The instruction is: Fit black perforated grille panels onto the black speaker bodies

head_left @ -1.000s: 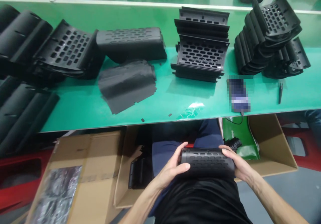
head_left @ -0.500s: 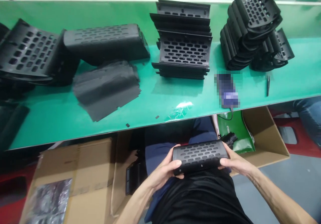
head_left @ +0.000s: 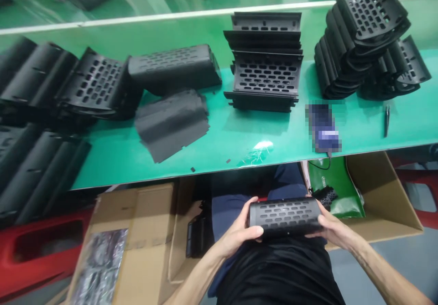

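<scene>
Above my lap, my left hand (head_left: 241, 227) grips the left end of a black slotted plastic cover (head_left: 285, 214), its thumb lying over the front edge. My right hand (head_left: 331, 227) is closed around the opposite end. The cover lies level with its curved, slotted face up; its underside is hidden. Beyond it on the green bench (head_left: 219, 145), a fanned pile of thin black sheets (head_left: 173, 125) rests in front of a longer slotted black housing (head_left: 176, 70). Similar covers stand nested in a middle stack (head_left: 267, 70) and a taller right stack (head_left: 356, 40).
More black covers (head_left: 37, 168) crowd the bench's left end. A blurred-out phone-like device (head_left: 323, 127) with a cable and a slim dark tool (head_left: 386, 121) lie at right. Below the bench edge are a left carton (head_left: 147, 223) and a right carton (head_left: 386, 191) holding a green bag (head_left: 342, 168).
The view has swung left, so the bench items appear further right. The cover has tipped slightly, showing less of its front side; both hands keep their hold.
</scene>
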The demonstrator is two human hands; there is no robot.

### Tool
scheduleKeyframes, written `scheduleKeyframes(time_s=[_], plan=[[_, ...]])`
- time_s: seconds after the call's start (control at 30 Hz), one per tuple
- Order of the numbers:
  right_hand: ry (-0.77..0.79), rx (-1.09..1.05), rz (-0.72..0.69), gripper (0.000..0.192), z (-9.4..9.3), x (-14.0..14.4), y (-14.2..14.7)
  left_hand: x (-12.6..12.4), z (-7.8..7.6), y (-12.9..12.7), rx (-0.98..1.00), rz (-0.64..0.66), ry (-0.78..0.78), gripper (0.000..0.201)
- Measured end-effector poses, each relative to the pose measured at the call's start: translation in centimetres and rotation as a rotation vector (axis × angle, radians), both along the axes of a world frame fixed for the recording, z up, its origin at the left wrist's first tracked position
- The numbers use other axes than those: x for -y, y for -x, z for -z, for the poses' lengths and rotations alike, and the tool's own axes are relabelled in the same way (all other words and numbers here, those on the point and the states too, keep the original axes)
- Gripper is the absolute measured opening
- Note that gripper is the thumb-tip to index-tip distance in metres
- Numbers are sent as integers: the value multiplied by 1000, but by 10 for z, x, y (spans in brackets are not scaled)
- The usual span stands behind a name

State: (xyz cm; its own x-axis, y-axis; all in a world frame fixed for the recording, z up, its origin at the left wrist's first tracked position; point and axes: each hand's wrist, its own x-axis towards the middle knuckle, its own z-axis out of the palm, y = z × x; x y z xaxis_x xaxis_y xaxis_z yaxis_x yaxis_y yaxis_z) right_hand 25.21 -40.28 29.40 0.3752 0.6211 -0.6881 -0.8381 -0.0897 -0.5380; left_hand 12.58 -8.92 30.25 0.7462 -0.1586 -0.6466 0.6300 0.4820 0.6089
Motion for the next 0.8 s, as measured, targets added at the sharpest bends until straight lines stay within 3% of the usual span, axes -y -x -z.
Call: scheduleKeyframes(time_s=[0.2,0.33,0.43,0.57,0.8], plan=[[18,239,70,86,-3,-2,19,-6,-21,-1,157,31,-83,110],[28,385,-4,91,-21,-1,23,-10,-31,0,195,30,-89,103],[14,404,16,103,-38,-6,22,-12,-29,1,223,7,-60,103],[-57,342,38,111,-52,-13,20,-14,-24,7,275,18,-137,105],[-39,421,132,91,-49,-18,29,-6,-23,21,255,-34,-144,107]])
